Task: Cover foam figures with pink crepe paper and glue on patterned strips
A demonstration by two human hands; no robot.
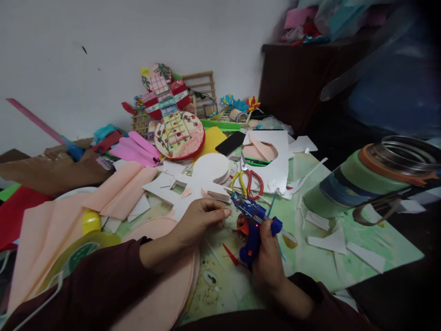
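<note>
My right hand is wrapped round the handle of a blue hot glue gun, whose red light is on. The gun's nozzle points up and left. Just left of it, my left hand has thumb and fingers pinched together; anything between them is too small or hidden to make out. Beyond my left hand lies a white board cut-out with a round end and small peach scraps on it. Under my left forearm is a large round peach-covered piece. Scissors with red and yellow handles lie past the nozzle.
A green bottle stands open at the right, near white scraps. A painted guitar-shaped craft leans at the back, with a black phone nearby. Peach paper and a yellow tape roll lie left.
</note>
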